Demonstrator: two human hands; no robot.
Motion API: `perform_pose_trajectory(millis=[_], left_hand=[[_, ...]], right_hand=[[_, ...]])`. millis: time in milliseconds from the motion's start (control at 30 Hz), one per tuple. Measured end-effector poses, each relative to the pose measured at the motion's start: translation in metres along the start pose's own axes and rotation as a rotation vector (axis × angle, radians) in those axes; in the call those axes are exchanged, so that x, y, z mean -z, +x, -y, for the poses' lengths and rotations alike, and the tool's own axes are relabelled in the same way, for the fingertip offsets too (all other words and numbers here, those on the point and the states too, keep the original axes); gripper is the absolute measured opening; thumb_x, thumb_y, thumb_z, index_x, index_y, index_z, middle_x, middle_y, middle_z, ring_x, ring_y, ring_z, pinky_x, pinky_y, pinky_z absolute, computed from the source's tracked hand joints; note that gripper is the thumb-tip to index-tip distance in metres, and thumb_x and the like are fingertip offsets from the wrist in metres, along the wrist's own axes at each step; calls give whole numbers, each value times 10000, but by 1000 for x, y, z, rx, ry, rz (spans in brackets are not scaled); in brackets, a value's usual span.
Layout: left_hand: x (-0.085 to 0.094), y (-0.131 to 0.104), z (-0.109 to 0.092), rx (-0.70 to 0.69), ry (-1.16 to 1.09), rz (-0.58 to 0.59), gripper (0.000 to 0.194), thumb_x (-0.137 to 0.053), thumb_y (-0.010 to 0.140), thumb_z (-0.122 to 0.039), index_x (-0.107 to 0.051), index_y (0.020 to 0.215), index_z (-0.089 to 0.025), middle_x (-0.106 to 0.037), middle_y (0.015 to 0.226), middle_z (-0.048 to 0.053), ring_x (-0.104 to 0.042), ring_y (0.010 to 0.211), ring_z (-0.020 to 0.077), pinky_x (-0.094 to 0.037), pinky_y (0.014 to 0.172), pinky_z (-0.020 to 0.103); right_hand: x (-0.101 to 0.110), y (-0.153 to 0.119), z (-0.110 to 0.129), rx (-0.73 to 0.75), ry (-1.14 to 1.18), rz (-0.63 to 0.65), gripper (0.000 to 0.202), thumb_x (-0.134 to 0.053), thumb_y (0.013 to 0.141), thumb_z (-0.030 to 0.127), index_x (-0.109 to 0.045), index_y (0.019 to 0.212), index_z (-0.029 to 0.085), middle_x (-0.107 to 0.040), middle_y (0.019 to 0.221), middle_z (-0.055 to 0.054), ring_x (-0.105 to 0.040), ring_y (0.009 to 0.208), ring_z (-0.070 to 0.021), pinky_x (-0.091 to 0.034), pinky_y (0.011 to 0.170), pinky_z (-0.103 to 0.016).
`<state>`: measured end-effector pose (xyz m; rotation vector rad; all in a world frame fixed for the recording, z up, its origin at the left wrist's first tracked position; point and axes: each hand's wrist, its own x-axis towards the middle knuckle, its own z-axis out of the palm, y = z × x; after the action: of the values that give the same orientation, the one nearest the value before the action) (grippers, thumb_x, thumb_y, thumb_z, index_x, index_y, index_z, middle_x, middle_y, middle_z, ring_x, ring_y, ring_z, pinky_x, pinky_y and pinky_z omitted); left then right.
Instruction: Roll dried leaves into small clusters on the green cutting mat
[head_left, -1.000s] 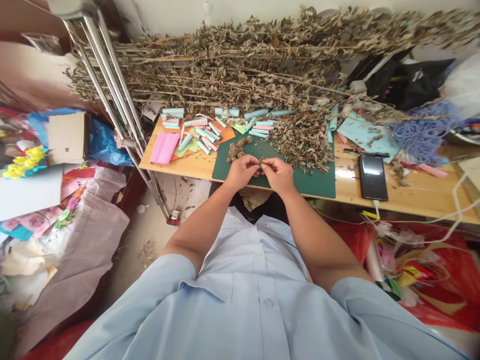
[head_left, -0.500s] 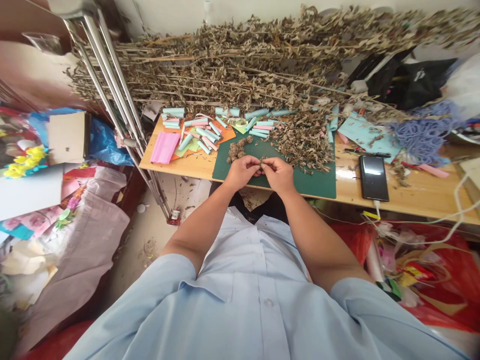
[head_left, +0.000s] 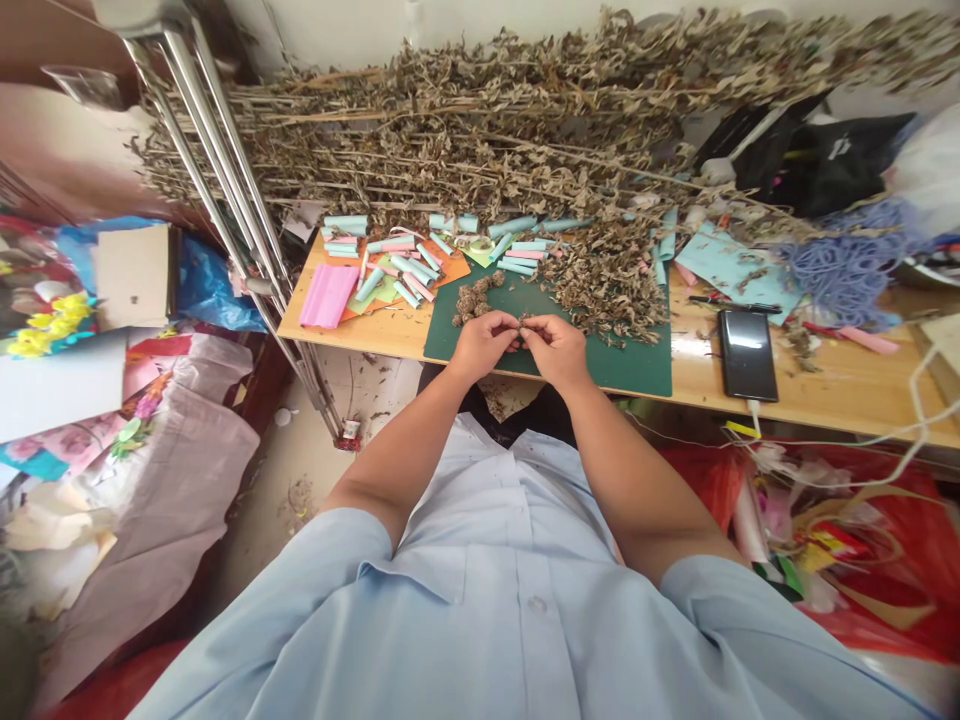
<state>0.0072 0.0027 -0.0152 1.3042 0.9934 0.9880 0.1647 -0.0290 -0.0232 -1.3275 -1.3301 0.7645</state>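
Note:
My left hand (head_left: pixel 486 342) and my right hand (head_left: pixel 555 347) meet over the front of a green cutting mat (head_left: pixel 517 295). Between their pinched fingertips is a small bit of dried leaf (head_left: pixel 523 322), mostly covered by the fingers. Just behind my left hand sits a small heap of rolled dried leaf balls (head_left: pixel 477 298). Loose crumbled dried leaves (head_left: pixel 611 290) are spread behind and to the right of my right hand, on the mat.
Long dried leafy stalks (head_left: pixel 450 130) lie across the table's back. Paper rolls (head_left: pixel 412 270) and a pink paper stack (head_left: pixel 328 296) are at left. A phone (head_left: pixel 748 355) on a cable, a pen (head_left: pixel 735 305) and purple cord (head_left: pixel 847 260) lie right. Metal tripod legs (head_left: pixel 225 170) stand left.
Almost nothing differs. Both hands keep their pinch on the bit of dried leaf in the same place, with only a very slight shift of the view.

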Motion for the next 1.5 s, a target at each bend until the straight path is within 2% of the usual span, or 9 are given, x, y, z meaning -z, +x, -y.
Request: perform_pose_trajectory(millis=[467, 1500], left_hand=[[1, -3, 0, -38, 27, 21, 89, -668, 842, -209, -665, 910, -151, -675, 741, -9, -679, 665, 100, -577, 632, 217], [1, -3, -2, -20, 19, 30, 103, -672, 843, -219, -650, 917, -150, -669, 747, -5, -671, 663, 101, -573, 638, 225]], right_hand=[[2, -1, -1, 10, -39, 24, 186, -675, 884, 377, -741, 966, 225, -751, 868, -41, -702, 746, -204, -604, 734, -373], [4, -1, 8, 18, -85, 29, 193, -667, 878, 382, -745, 954, 224, -756, 859, -39, -702, 758, -200, -592, 728, -351]])
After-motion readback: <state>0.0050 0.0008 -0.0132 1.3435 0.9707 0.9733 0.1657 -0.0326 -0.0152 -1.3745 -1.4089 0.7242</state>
